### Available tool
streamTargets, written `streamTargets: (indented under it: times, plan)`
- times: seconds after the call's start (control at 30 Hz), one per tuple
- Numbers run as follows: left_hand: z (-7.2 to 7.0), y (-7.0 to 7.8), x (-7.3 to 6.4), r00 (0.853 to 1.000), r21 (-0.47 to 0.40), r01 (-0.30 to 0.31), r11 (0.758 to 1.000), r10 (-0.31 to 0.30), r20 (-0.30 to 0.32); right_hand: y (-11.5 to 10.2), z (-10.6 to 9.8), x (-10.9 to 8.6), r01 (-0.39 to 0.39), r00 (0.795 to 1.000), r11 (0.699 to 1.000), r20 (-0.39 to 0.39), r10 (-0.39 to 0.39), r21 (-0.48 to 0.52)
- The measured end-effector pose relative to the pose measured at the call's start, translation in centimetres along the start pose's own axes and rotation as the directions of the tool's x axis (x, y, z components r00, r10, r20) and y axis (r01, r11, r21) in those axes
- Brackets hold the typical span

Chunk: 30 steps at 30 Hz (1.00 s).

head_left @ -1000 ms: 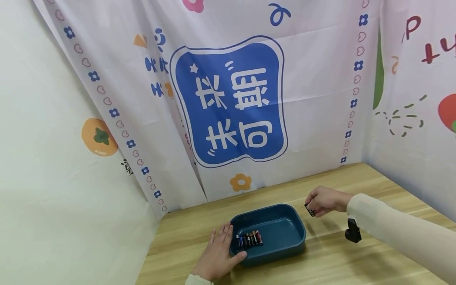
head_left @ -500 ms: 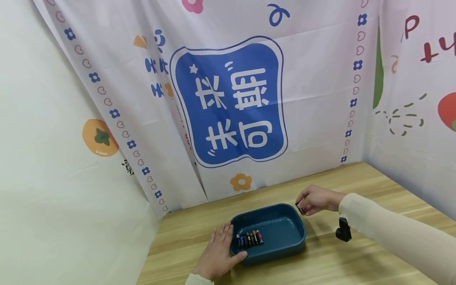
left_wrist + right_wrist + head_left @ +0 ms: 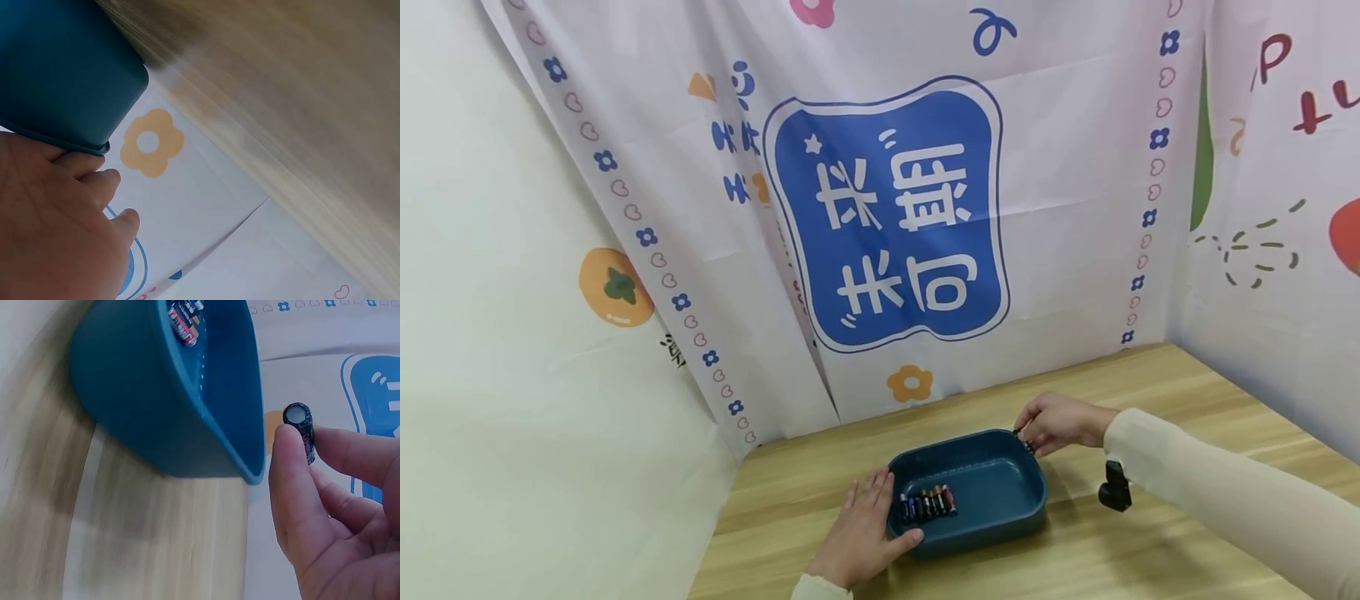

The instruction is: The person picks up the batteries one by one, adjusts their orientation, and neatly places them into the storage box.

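Note:
A dark blue-green plastic bin [image 3: 977,530] stands on the wooden table. Several batteries [image 3: 928,503] lie side by side in a row on its floor, toward the left end; a few also show in the right wrist view. My left hand [image 3: 862,533] rests against the bin's left end with its fingers fairly straight, the thumb near the front rim. In the left wrist view those fingers [image 3: 94,181] touch the rim. My right hand [image 3: 1062,423] is at the bin's back right corner. Between thumb and fingers it pinches a dark battery [image 3: 301,428], its flat end showing.
The wooden table [image 3: 1157,400] extends to the right and to the front of the bin. A printed cloth [image 3: 1060,275] hangs behind it, with white walls at both sides. A small black device [image 3: 1115,487] is strapped at my right wrist.
My right hand has moved left with the battery, from right of the bin to its back right corner. The left hand and the bin have stayed in place.

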State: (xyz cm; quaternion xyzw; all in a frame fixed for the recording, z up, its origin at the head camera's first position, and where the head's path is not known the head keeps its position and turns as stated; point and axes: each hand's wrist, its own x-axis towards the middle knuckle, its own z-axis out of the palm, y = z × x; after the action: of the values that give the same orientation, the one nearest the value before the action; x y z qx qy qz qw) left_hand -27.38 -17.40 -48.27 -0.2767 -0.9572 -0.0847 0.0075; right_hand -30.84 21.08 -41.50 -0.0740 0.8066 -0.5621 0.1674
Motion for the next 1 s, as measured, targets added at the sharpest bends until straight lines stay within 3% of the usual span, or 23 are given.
streamTargets:
  times: [0.43,1.0]
  plan:
    - [0.8,0.4,-0.5,0.999,0.001,0.009,1.0,-0.009,0.035,-0.1,2.2,0.9,-0.018,0.999,1.0,0.034,0.017,0.005]
    - [-0.2,0.2,0.1,1.0,-0.005,0.008,1.0,-0.008,0.002,-0.9,2.4,2.0,0.017,0.999,0.998,0.044,-0.02,0.052]
